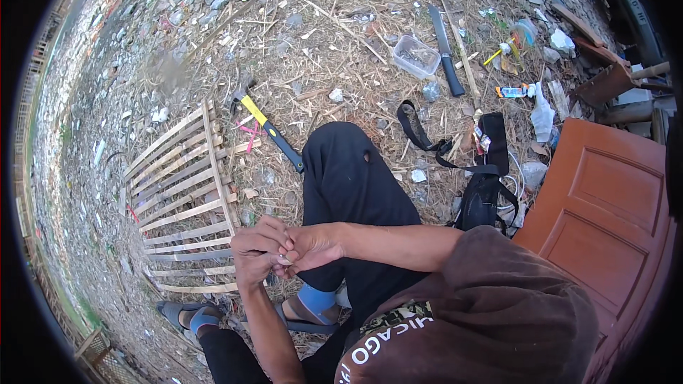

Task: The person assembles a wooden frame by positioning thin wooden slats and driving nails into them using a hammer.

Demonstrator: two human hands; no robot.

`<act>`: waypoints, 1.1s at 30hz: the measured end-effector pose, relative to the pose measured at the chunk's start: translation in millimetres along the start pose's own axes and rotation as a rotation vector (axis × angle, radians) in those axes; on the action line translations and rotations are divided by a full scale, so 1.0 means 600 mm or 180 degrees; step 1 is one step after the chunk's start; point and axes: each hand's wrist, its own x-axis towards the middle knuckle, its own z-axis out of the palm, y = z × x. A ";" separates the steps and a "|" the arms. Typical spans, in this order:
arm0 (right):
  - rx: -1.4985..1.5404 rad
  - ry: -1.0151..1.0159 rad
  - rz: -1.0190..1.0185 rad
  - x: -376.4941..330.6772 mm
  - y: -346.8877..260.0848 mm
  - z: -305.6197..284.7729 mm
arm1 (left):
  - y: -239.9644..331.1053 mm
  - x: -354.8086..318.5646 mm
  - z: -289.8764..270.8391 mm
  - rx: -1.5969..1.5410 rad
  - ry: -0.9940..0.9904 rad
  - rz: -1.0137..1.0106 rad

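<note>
My left hand (257,247) and my right hand (313,247) meet in front of my bent knee, fingers pinched together. Between the fingertips is something small and pale, too tiny and covered to name. Right beside my left hand lies a panel of split bamboo slats (215,165), its near corner close to my wrist. A hammer (265,126) with a yellow and black handle rests on the ground beyond the panel, its butt near my knee.
A machete (444,46) with a black handle lies far right, beside a clear plastic tub (416,58). Closer are a black strapped bag (478,199) and a black pouch (492,141). A brown panelled door (605,220) lies at the right. Straw, stones and litter cover the ground.
</note>
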 end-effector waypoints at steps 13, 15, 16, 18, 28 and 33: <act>-0.5535 0.2901 -0.0956 0.021 -0.209 0.016 | -0.037 -0.017 -0.134 0.0057 0.2717 0.0084; -0.6400 0.3104 -0.0320 0.041 -0.222 -0.004 | -0.047 -0.020 -0.154 -0.0267 0.3037 0.0234; -0.6428 0.3086 -0.0312 0.050 -0.229 -0.015 | -0.051 -0.022 -0.162 -0.0325 0.3141 0.0231; -0.7164 0.3715 -0.0413 0.068 -0.230 -0.040 | -0.054 -0.028 -0.163 -0.0507 0.3210 0.0236; -0.7052 0.4175 0.1156 0.092 -0.253 -0.052 | -0.076 -0.028 -0.145 -0.0943 0.3477 0.0010; -0.6936 0.4354 0.1276 0.106 -0.246 -0.031 | -0.067 -0.044 -0.140 -0.0627 0.3589 -0.0119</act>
